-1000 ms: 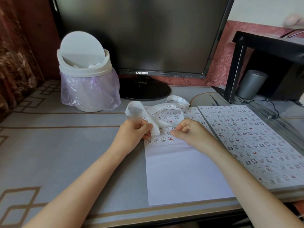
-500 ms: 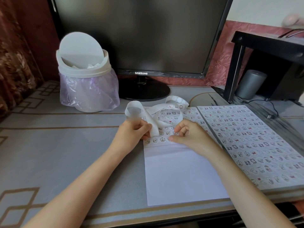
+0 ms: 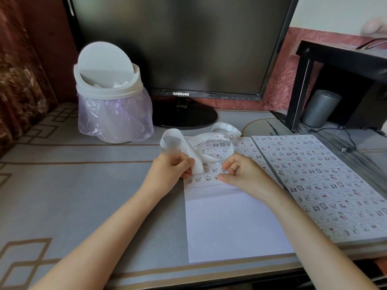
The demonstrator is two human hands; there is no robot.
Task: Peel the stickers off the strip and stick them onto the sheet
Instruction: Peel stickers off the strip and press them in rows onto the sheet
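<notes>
1. The left hand (image 3: 167, 170) pinches the white strip (image 3: 198, 162) between thumb and curled fingers, at the 10 o'clock edge of the sheet (image 3: 230, 222).
2. The strip loops away toward 12 o'clock, over the sheet's top rows.
3. The right hand (image 3: 240, 172) has its fingers curled in, with the thumb tip pressed on the lowest sticker row. Whether it pinches a sticker, I cannot tell.
4. The sheet lies flat on the table (image 3: 83, 185), with stickers at its 12 o'clock end.
5. A filled sheet (image 3: 314, 174) lies just beside it at 3 o'clock, and a bin (image 3: 113, 105) stands at 10 o'clock.
</notes>
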